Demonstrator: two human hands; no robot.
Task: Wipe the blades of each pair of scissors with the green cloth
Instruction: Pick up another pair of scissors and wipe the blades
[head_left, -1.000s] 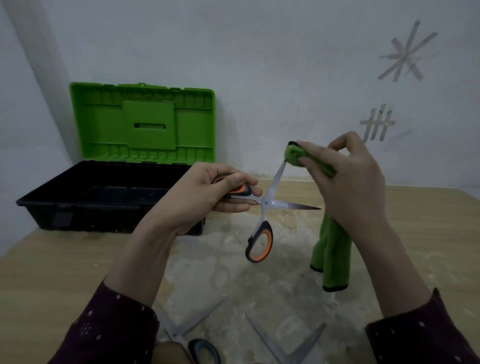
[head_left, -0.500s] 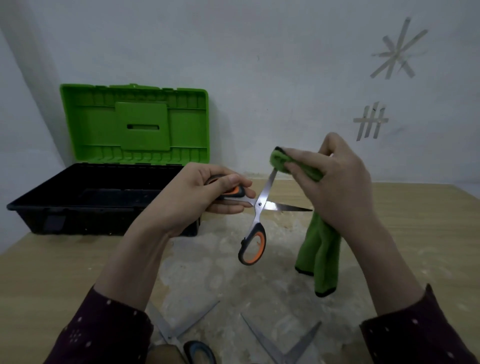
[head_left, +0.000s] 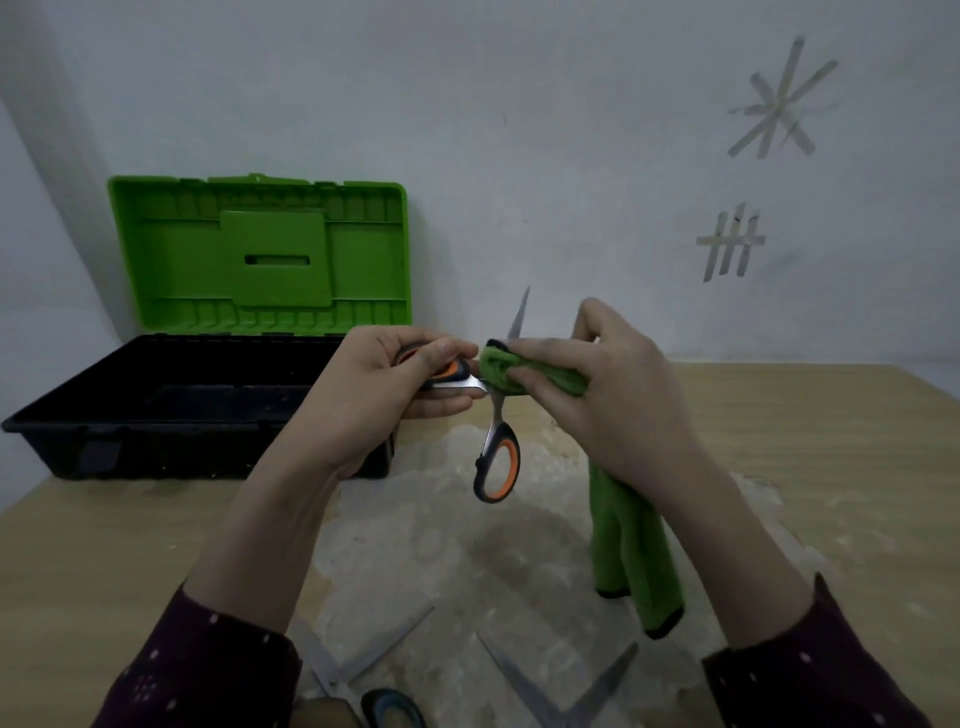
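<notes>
My left hand (head_left: 382, 387) grips one orange-and-black handle of a pair of scissors (head_left: 496, 457), held in the air with the blades spread apart. One blade points up, its tip showing above the cloth; the other handle hangs down. My right hand (head_left: 602, 384) holds the green cloth (head_left: 501, 366) bunched around the blades near the pivot, close to my left fingers. The cloth's long end (head_left: 636, 561) hangs down toward the table. Two more pairs of scissors lie spread apart on the table at the bottom edge, one with a blue-and-black handle (head_left: 363, 670) and one (head_left: 561, 691) to its right.
A toolbox with a black tray (head_left: 171, 405) and a raised green lid (head_left: 260, 257) stands at the back left of the wooden table (head_left: 831, 467). The table's middle has a pale, worn patch. Tape marks are stuck on the wall at the right.
My right hand slid the cloth down the upright blade from its tip to the pivot, baring the tip. The sideways blade is now covered by the cloth and hand.
</notes>
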